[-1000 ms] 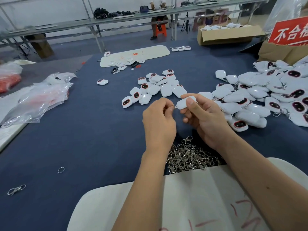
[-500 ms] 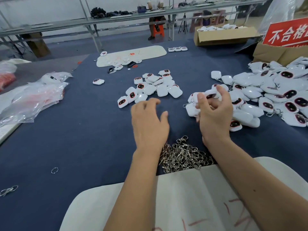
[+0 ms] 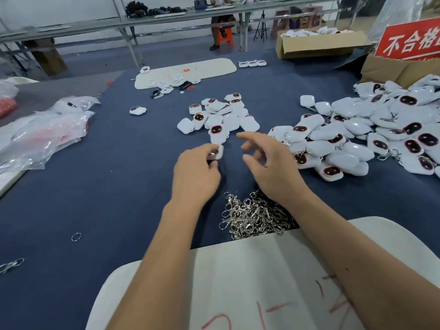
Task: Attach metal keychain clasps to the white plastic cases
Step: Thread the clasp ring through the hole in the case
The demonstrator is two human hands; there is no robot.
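My left hand (image 3: 197,172) reaches to the near edge of a small pile of white plastic cases (image 3: 221,113) and pinches one white case (image 3: 219,152) at its fingertips. Just beyond it lies a case with a dark face (image 3: 217,131). My right hand (image 3: 269,167) hovers to the right of it with its fingers spread and loose, holding nothing. A heap of metal keychain clasps (image 3: 254,215) lies on the blue table (image 3: 107,186) just under my right wrist. A large pile of cases with clasps on them (image 3: 357,136) fills the right side.
Crumpled plastic bags (image 3: 42,132) lie at the left. A white board (image 3: 238,282) with red marks covers the near edge. A loose ring (image 3: 76,236) and a stray clasp (image 3: 12,265) sit at the near left. Cardboard boxes (image 3: 316,44) and a red sign (image 3: 409,41) stand at the back right.
Both hands held one case with a clasp; my right hand dropped it at the right pile and came back empty. My left hand reached forward and took a new case.
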